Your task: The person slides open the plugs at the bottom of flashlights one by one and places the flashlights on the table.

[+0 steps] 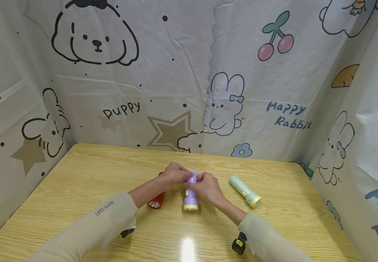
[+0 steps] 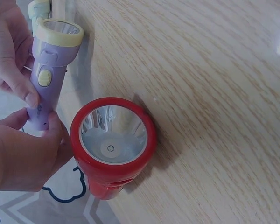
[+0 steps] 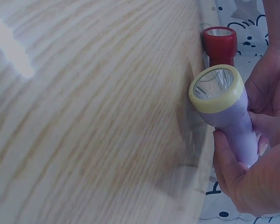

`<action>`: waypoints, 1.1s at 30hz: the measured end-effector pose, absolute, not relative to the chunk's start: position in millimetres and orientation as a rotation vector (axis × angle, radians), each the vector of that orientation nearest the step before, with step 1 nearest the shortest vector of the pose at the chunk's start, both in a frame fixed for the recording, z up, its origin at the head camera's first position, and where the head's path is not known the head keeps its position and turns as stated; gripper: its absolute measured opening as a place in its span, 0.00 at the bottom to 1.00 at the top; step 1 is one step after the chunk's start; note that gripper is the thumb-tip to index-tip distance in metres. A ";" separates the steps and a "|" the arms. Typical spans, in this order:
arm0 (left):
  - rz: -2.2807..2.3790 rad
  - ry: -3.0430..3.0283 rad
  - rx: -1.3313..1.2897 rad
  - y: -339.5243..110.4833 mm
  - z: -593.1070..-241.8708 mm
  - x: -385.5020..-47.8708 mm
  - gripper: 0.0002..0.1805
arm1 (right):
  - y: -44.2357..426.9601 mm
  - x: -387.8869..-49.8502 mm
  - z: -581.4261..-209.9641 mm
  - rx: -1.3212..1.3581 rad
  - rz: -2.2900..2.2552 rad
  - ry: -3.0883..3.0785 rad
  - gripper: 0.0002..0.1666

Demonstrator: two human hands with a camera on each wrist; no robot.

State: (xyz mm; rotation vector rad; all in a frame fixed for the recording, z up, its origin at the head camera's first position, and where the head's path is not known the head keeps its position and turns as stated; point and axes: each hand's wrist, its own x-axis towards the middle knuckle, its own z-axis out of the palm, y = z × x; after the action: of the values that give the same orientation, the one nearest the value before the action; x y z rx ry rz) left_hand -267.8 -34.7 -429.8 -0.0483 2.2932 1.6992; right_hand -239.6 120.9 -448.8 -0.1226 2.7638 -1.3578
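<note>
nearest, the yellow-rimmed head of the purple flashlight [image 1: 191, 195] juts free of the fingers; behind it, the right hand [image 1: 207, 187] grips the barrel between thumb and fingers; farthest, the left hand [image 1: 174, 174] pinches the tail end.

On a table [image 1: 94, 174], the left flashlight [image 1: 156, 202] lies beside the left hand [image 1: 175, 174], and the right flashlight [image 1: 243, 189] lies right of the right hand [image 1: 209, 187]. Between the 2 hands is the middle flashlight [image 1: 190, 201]. A curtain [image 1: 162, 80] hangs behind.
</note>
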 end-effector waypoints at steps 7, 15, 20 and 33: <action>1.696 2.294 -0.039 -34.6 -430.1 -267.8 0.09 | 120.5 -238.9 -449.6 -0.132 -1.347 2.773 0.22; 1.684 2.294 -0.049 -33.9 -428.6 -268.1 0.09 | 121.0 -238.7 -450.0 -0.125 -1.345 2.778 0.22; 1.679 2.295 -0.044 -33.0 -428.0 -267.6 0.10 | 121.5 -239.2 -450.5 -0.126 -1.347 2.783 0.22; 1.647 2.354 -0.054 -33.1 -433.4 -269.8 0.10 | 121.0 -241.3 -451.5 -0.126 -1.357 2.762 0.21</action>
State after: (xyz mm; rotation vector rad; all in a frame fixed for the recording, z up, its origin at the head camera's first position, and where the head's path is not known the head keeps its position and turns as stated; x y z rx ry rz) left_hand -269.8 -33.1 -433.4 -0.0539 2.3541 1.6474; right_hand -241.3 121.0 -451.5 -0.1264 2.7622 -1.3571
